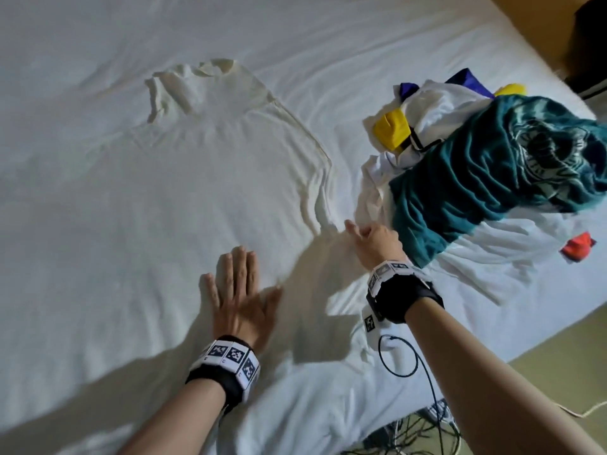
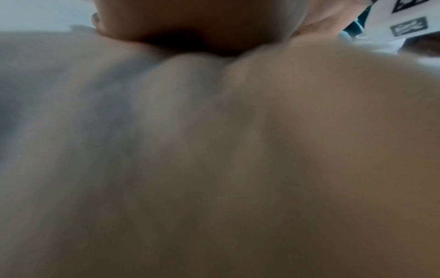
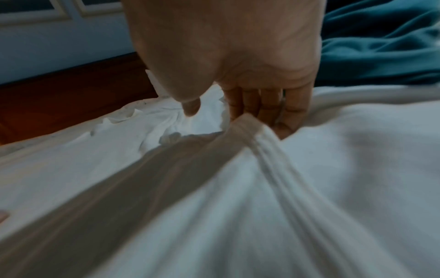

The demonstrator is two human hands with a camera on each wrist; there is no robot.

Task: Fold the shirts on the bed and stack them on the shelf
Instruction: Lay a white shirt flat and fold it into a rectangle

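Note:
A white shirt (image 1: 210, 165) lies spread flat on the white bed (image 1: 65, 77), its collar (image 1: 216, 65) at the far end. My left hand (image 1: 239, 284) presses flat on the shirt's lower part, fingers straight. In the left wrist view there is only blurred cloth under the palm (image 2: 190, 28). My right hand (image 1: 368, 236) grips the shirt's right side edge next to the pile. In the right wrist view its fingers (image 3: 269, 107) curl behind a raised fold of the hem (image 3: 259, 139), and the thumb (image 3: 190, 107) sits on the cloth to the left.
A pile of unfolded shirts lies on the bed's right: a teal printed one (image 1: 486, 172) on top of a white, yellow and blue one (image 1: 423, 113). An orange piece (image 1: 576, 249) sits near the bed's edge. Cables (image 1: 423, 418) hang by the floor (image 1: 532, 369).

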